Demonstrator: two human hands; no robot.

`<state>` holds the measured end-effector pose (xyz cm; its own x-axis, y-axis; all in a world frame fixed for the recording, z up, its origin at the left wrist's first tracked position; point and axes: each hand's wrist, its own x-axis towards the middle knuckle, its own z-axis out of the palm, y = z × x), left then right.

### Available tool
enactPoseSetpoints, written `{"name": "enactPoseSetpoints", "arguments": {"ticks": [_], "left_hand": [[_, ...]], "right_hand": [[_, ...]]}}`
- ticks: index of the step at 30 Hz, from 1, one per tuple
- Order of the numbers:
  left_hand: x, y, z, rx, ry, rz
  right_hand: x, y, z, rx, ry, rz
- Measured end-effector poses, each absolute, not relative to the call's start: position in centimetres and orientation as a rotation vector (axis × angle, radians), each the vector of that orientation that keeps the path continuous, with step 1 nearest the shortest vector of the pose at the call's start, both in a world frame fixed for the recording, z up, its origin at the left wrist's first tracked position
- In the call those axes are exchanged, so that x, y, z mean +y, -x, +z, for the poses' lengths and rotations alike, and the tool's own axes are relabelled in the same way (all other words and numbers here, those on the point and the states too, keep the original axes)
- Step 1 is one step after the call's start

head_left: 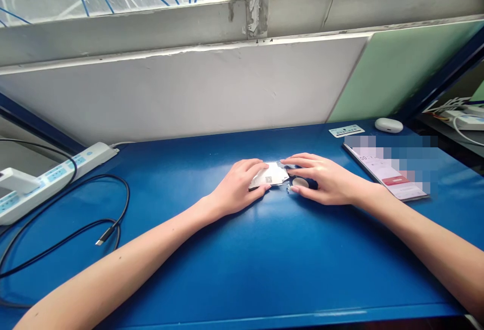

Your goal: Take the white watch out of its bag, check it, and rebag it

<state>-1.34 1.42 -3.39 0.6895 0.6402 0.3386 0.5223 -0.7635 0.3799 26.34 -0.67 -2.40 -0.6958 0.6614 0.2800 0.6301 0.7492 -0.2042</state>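
On the blue table a flat white piece with a printed square code and dark edges lies between my hands. My left hand grips its left end, with the thumb at the near edge and the fingers across the far side. Over the other end my right hand is spread, palm down, its fingers apart and the index fingertip close to the piece's right edge. Beneath that hand sits a round pale disc, partly covered. Small shiny bits, too small to name, lie by the right thumb tip.
A phone with a lit screen lies to the right. Behind it are a pale card and a white earbud case. At left stand a white power strip and a coiled black cable. A wall panel borders the back.
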Motion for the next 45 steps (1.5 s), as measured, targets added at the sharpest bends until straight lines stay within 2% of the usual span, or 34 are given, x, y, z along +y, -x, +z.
{"name": "enactPoseSetpoints", "arguments": {"ticks": [12,19,24,27,31,34,39,45], "left_hand": [[1.5,1.3,-3.4,0.931,-2.659,0.661],[1.5,1.3,-3.4,0.912,-2.670,0.647],[1.5,1.3,-3.5,0.901,-2.678,0.646],[1.4,1.3,-3.3,0.904,-2.666,0.652],[1.4,1.3,-3.2,0.906,-2.668,0.659],[1.5,1.3,-3.3,0.901,-2.669,0.666],[1.6,1.3,-3.7,0.904,-2.672,0.681],[1.7,1.3,-3.9,0.903,-2.697,0.688]], "right_hand": [[-1.9,-25.3,-3.4,-2.586,1.057,0.412],[-0.6,-26.1,-2.7,-2.430,1.125,0.227],[-0.1,-26.5,-2.4,-2.336,1.458,0.114],[-0.5,-26.0,-1.7,-2.295,1.550,0.372],[-1.1,-25.0,-0.7,-2.181,1.420,0.846],[-1.3,-24.6,-0.6,-2.104,1.349,1.029],[-1.3,-24.5,-1.5,-2.166,1.362,0.834],[-2.1,-23.8,-2.8,-2.344,1.196,0.239]]}}
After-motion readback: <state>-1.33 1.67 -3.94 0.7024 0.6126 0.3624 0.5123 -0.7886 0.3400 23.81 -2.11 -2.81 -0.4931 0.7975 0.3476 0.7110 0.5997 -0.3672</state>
